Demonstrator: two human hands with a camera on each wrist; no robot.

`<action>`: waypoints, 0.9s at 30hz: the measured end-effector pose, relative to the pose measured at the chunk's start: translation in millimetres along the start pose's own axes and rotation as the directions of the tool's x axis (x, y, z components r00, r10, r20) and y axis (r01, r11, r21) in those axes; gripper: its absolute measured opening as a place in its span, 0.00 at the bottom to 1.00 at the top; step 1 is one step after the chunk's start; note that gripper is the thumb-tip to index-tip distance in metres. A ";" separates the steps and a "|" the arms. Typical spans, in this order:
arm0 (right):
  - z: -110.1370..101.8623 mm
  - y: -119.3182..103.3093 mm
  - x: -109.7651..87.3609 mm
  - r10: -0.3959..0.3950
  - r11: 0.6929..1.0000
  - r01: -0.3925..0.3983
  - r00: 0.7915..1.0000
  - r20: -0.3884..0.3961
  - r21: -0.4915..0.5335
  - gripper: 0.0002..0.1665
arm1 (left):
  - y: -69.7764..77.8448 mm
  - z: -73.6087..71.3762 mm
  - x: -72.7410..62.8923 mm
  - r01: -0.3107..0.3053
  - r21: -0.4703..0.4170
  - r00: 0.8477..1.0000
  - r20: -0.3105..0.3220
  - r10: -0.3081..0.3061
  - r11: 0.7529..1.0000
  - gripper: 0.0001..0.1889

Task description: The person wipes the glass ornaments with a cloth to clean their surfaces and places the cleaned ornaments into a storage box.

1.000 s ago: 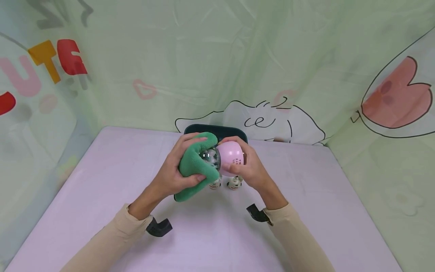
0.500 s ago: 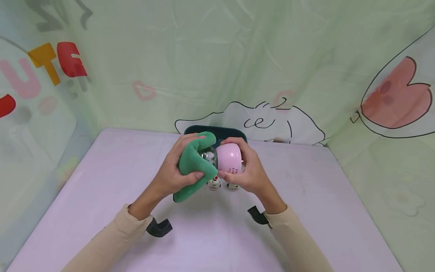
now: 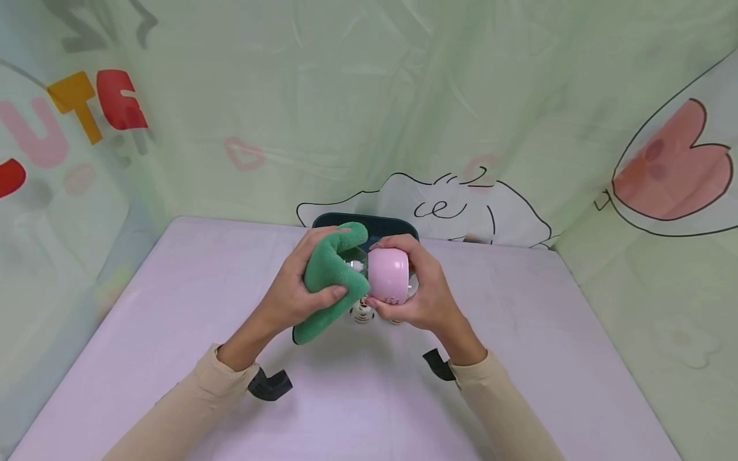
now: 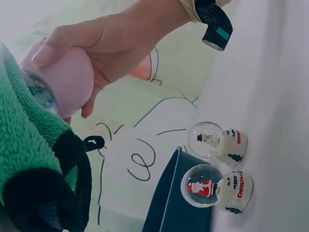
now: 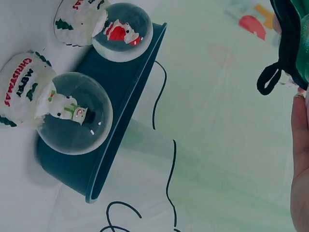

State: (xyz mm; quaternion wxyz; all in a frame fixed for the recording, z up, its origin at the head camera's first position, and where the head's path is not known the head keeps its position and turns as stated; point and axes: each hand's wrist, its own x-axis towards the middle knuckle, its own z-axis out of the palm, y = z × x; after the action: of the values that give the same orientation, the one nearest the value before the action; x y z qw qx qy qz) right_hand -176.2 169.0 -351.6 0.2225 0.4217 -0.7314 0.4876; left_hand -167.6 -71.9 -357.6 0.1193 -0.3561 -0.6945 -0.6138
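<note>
Over the middle of the table, a snow globe with a pink base [image 3: 389, 275] is held sideways between both hands. My left hand [image 3: 291, 288] holds a green cloth [image 3: 330, 272] folded around its glass dome [image 4: 38, 92], thumb pressed on the near fold. My right hand [image 3: 429, 291] grips the pink base, thumb below and fingers over the far side. The cloth hides most of the dome. Dark edging and a small black loop [image 4: 94, 142] show on the cloth in the left wrist view. In the right wrist view, fingers of the right hand [image 5: 300, 145] appear at the edge.
Two small Christmas snow globes stand upright on the table behind the hands: one with a red-clad figure [image 4: 202, 187], one with a snowman [image 4: 206, 140]. A dark teal bin [image 3: 375, 221] stands behind them. A pale decorated curtain [image 3: 357, 96] encloses the table's back and sides.
My right hand has turned the pink base, so its lettering has rolled down toward the near underside. The base has shifted slightly left and nearer. My left hand and the cloth have barely moved.
</note>
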 end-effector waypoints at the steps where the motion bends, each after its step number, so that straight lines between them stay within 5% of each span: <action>1: 0.3 0.9 0.2 -0.018 1.000 0.018 1.000 0.001 -0.006 0.42 | 0.3 -0.1 -0.2 0.005 0.003 1.000 0.000 -0.005 1.000 0.38; 12: 2.4 5.3 5.4 -0.196 0.975 0.198 0.980 0.029 -0.105 0.40 | -2.6 -2.8 -1.6 0.053 0.028 0.998 -0.024 -0.052 0.998 0.35; 27: 1.7 9.9 5.4 -0.379 0.862 0.385 0.921 0.087 -0.329 0.33 | -0.8 -3.0 -2.6 0.134 0.029 0.990 -0.035 -0.133 0.990 0.35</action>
State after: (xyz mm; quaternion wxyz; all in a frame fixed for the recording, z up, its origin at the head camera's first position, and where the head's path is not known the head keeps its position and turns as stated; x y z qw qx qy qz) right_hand -187.3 167.0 -353.5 0.3767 0.5180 -0.7085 0.2964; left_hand -167.0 -75.6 -359.1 0.0947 -0.2967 -0.7243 -0.6151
